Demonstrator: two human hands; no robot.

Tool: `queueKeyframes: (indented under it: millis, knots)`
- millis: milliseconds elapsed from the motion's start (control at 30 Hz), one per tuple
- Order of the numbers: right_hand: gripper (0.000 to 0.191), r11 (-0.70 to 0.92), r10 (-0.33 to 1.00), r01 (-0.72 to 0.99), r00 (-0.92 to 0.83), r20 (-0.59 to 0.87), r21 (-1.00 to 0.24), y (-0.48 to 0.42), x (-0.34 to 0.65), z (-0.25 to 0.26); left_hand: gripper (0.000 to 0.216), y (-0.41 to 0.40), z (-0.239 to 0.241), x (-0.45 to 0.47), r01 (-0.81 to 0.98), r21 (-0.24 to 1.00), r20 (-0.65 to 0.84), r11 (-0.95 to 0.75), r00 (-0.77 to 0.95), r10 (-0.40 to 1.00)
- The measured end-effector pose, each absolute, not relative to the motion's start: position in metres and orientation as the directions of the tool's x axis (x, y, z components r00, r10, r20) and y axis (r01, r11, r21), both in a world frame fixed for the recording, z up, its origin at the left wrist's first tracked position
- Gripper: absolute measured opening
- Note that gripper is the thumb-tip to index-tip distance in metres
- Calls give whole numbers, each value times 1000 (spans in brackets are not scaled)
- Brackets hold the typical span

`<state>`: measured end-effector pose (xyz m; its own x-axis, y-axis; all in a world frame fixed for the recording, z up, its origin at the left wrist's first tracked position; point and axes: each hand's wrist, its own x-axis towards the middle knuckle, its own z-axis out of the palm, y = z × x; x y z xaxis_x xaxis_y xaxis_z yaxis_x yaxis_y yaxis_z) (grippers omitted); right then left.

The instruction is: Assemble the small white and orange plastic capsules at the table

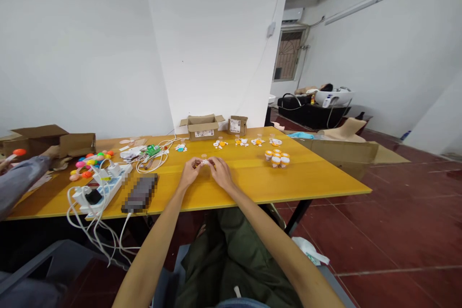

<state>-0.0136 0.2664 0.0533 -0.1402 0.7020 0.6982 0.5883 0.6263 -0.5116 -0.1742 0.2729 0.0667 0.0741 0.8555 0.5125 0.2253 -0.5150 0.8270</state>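
Close above the yellow tabletop (pixel 249 180), my left hand (pixel 191 170) and my right hand (pixel 220 172) face each other with fingertips pinched. Between them is a small white piece with darker specks (pixel 204 161), gripped from both sides; its exact kind is too small to make out. Just behind it stands a small clear cup (pixel 204 156). Farther back lie small piles of white and orange parts (pixel 219 144), (pixel 257 142). Off to my right, several small tubs with orange-and-white lids (pixel 277 158) stand in a cluster.
Left of my hands are a phone (pixel 140 193), a loaded power strip (pixel 108 187) with dangling cables, and colourful balls (pixel 92 161). Cardboard boxes (pixel 202 127), (pixel 237 126) stand against the wall. Another person's sleeve (pixel 25 180) reaches in at far left.
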Motion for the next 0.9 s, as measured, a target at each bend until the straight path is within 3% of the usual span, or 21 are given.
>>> queueKeyframes:
  millis: [300,900]
  knots:
    - [23,651,684,593,-188,705,-474,260,-14,56,16,270,70,-172,220,827,504,-517,114,856]
    - [13,610,726,602,-164,667,-515,261,-13,56,21,267,72,-171,272,815,502,-511,109,858]
